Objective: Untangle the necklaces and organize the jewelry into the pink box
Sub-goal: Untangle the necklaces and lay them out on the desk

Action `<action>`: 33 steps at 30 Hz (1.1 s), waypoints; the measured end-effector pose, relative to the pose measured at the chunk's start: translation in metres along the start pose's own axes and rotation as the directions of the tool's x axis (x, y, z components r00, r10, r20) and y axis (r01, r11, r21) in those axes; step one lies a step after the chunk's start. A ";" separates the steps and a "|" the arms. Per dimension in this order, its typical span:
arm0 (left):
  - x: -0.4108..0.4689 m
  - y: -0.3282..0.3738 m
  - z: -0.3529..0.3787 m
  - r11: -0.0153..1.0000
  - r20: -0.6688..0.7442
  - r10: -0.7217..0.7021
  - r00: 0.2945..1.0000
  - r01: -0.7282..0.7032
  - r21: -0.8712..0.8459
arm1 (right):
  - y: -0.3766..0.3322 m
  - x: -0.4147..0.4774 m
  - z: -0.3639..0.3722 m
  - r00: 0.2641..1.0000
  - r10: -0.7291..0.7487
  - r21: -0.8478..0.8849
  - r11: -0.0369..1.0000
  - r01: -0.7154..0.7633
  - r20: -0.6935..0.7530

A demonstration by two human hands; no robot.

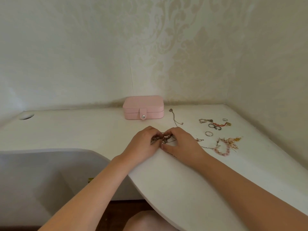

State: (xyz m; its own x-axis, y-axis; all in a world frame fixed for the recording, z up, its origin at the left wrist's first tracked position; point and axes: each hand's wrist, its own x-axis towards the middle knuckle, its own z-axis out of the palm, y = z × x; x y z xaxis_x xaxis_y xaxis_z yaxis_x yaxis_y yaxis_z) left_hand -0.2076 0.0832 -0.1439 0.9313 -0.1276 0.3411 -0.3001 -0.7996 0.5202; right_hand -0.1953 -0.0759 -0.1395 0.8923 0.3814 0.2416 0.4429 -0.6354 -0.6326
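A tangle of thin necklaces (162, 140) lies on the white desk (83, 130) near its front edge. My left hand (143, 144) and my right hand (180, 143) meet over the tangle, and the fingers of both pinch its chains. The pink box (143, 107) stands closed, its snap tab fastened, at the back against the wall. A single chain with a pendant (175, 117) lies stretched out to the right of the box.
More jewelry is scattered to the right: a chain bracelet (205, 120), dark rings (215, 126), a red cord piece (221, 124), a silver ring (209, 133), a pink bead bracelet (223, 150) and gold earrings (233, 142). A cable hole (26, 116) sits at far left.
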 end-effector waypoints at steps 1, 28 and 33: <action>0.002 -0.002 0.001 1.000 -0.005 -0.009 1.000 0.009 -0.018 | 0.001 0.000 0.000 1.000 0.002 -0.008 1.000 -0.002 0.009; 0.005 -0.012 -0.018 0.388 -0.034 -0.486 0.874 0.181 -0.903 | -0.004 0.001 -0.008 0.975 0.127 -0.163 0.982 -0.097 0.182; 0.003 -0.011 -0.019 0.435 -0.027 -0.443 0.896 0.189 -0.881 | -0.023 0.014 -0.011 0.997 0.032 0.187 0.981 -0.044 0.065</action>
State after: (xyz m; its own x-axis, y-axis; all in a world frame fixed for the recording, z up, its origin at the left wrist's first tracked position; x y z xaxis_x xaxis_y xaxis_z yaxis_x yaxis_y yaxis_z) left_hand -0.2057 0.1031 -0.1335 0.9619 0.2561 0.0961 -0.1366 0.1451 0.9799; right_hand -0.1920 -0.0628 -0.1133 0.8985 0.4035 0.1727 0.3790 -0.5148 -0.7690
